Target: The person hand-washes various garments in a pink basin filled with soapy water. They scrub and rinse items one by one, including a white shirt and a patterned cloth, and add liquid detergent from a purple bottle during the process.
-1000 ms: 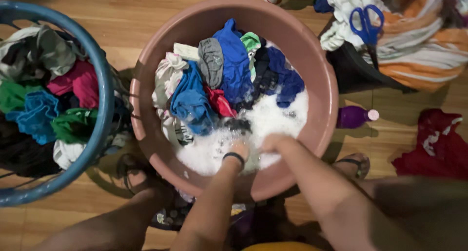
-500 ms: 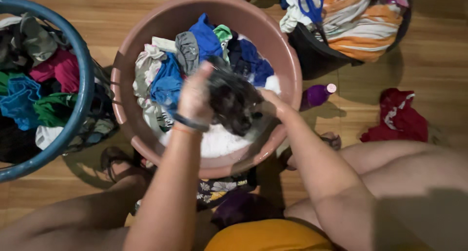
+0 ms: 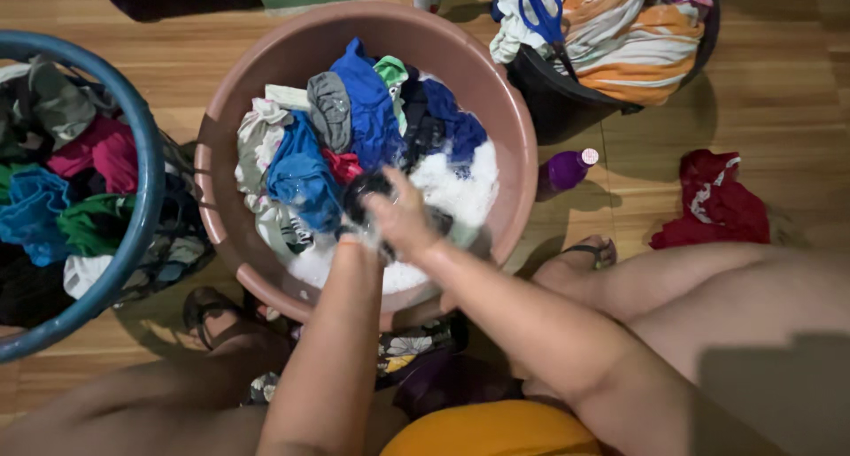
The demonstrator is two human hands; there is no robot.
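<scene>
At the far left, a blue laundry basket (image 3: 142, 190) stands on a wooden floor (image 3: 779, 111), packed with green, pink, blue and dark clothes. Just beside it to the right, and nearly touching it, sits a wide pinkish-brown wash basin (image 3: 292, 57). The far half of the basin is heaped with wet garments, mostly blue, grey, white and one red; the near half holds white suds (image 3: 460, 195). At the near edge of the heap, right over the suds, both bare hands meet on a small dark garment (image 3: 367, 190). The left hand (image 3: 354, 235), its forearm rising from the bottom of the view, is mostly hidden behind the other, so its grip cannot be made out clearly, though it presses against the cloth. The right hand (image 3: 403, 217) comes in from the lower right and lies on top, fingers (image 3: 385, 204) curled and closed over the bunched cloth, which pokes out toward the far side of the knuckles. The garment is wadded into a lump with no clear long axis. The person's bare legs frame the basin. Further right, a small purple bottle (image 3: 567, 168) lies on the floor beside the basin. Behind it a dark tub (image 3: 567, 102) holds striped fabric and blue-handled scissors (image 3: 544, 13). At the far right a crumpled red cloth (image 3: 713, 204) lies apart on the floor.
</scene>
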